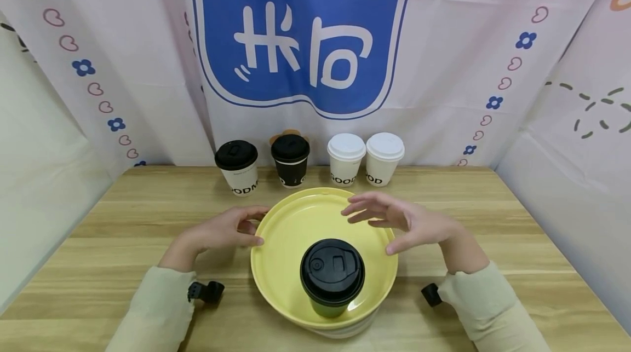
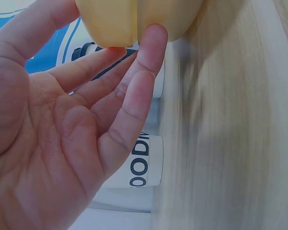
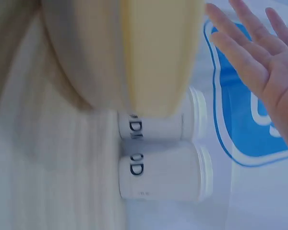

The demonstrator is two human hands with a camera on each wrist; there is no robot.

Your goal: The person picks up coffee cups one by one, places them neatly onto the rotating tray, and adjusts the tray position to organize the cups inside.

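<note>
A dark cup with a black lid (image 1: 332, 278) stands on the near side of a yellow plate (image 1: 296, 220) on the wooden table (image 1: 148, 215). The left hand (image 1: 224, 230) rests relaxed at the plate's left rim, fingertips touching it; the right hand (image 1: 404, 220) hovers released above the right rim, gripping nothing. Four more lidded cups (image 1: 310, 163) wait in a row at the table's far edge, untouched.

Person, 2 bare hands: left hand (image 1: 224, 231), right hand (image 1: 406, 220); no rings, no gloves. Long sleeves, pale green-beige, soft knit, cuffs at wrists: left sleeve (image 1: 155, 308), right sleeve (image 1: 488, 305). Small black cam mount (image 1: 207, 290) strapped under each wrist.
</note>
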